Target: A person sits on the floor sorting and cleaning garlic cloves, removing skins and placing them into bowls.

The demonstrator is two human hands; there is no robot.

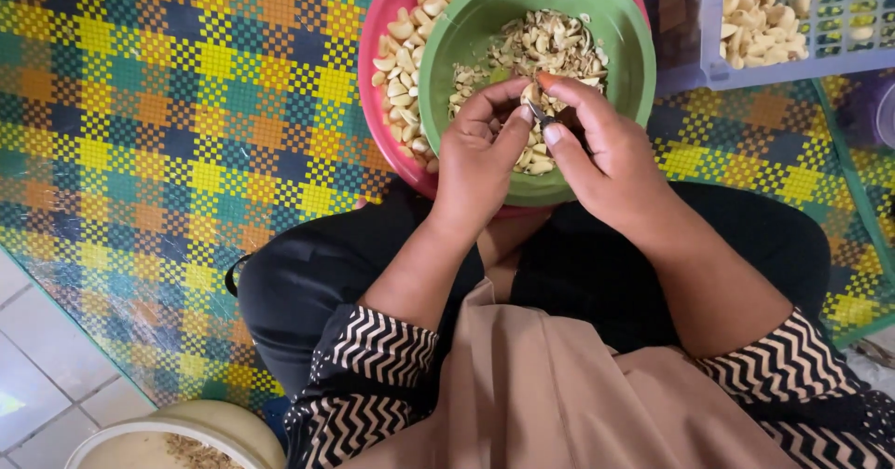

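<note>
A small bowl (447, 68) of peelings sat inside a larger basin (378, 31) of cloves, both on a woven mat (168, 152) before the person's lap. A crate (746, 68) lay to the right, a bucket (177, 436) behind on the left floor.

One head camera looks steeply down, close over lap and mat (168, 152).
</note>
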